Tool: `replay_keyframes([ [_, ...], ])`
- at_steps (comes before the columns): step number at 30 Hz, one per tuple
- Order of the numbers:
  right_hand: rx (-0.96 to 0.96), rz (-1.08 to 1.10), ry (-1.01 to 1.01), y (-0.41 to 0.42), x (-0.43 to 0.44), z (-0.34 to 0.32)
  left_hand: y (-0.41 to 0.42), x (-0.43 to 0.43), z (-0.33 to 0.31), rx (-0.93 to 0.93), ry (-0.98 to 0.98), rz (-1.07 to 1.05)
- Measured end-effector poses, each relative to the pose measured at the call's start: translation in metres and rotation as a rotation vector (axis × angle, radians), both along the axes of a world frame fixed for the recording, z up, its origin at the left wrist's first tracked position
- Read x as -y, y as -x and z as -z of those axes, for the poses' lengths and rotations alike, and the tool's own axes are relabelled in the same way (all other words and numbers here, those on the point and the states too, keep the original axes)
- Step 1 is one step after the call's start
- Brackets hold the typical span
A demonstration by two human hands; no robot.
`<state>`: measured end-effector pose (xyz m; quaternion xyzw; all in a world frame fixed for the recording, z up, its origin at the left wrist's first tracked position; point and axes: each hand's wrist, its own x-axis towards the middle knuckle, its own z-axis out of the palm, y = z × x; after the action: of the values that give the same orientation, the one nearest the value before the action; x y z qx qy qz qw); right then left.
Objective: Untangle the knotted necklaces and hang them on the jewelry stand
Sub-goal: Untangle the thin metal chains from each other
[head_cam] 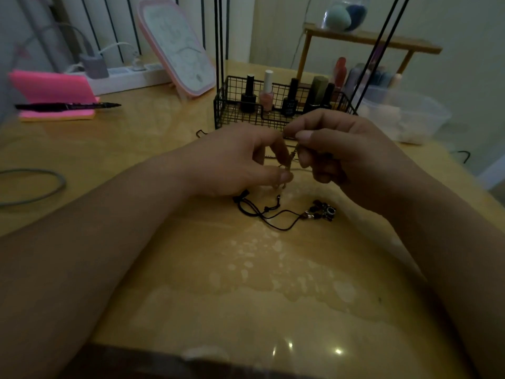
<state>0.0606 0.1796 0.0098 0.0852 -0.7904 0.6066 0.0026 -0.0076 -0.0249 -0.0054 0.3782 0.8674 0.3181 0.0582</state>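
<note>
My left hand (240,162) and my right hand (336,149) meet above the middle of the wooden table (164,149). Both pinch a thin metal chain necklace (293,154) that hangs between the fingertips. Just below them a black cord necklace (266,213) with dark beads (323,210) lies loose on the table. The jewelry stand (220,36) rises as thin black rods from a black wire basket (232,110) right behind my hands; its top is out of view.
Nail polish bottles (266,91) stand in the basket. A pink tilted mirror (177,45), a power strip (128,75), pink sticky notes (52,88) with a black pen (68,106) sit at the back left. A clear plastic box (404,113) and wooden shelf (369,42) are at the back right.
</note>
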Motion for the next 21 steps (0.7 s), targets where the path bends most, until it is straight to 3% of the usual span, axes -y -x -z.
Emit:
replay_keyframes([
  [7,0.051,0.004,0.009,0.0021,-0.0051,0.0016,0.0026,0.0007,0.0036,0.042,-0.111,0.014],
  [13,0.136,0.049,-0.138,0.0045,-0.0074,0.0044,0.0038,0.0042,-0.001,0.093,-0.137,-0.004],
  [18,0.093,0.062,-0.32,0.0029,-0.0046,0.0053,0.0009,0.0039,-0.0048,0.27,-0.247,-0.008],
  [21,0.062,0.047,-0.351,-0.0001,-0.0036,0.0039,0.003,0.0036,-0.0025,0.211,-0.215,-0.062],
])
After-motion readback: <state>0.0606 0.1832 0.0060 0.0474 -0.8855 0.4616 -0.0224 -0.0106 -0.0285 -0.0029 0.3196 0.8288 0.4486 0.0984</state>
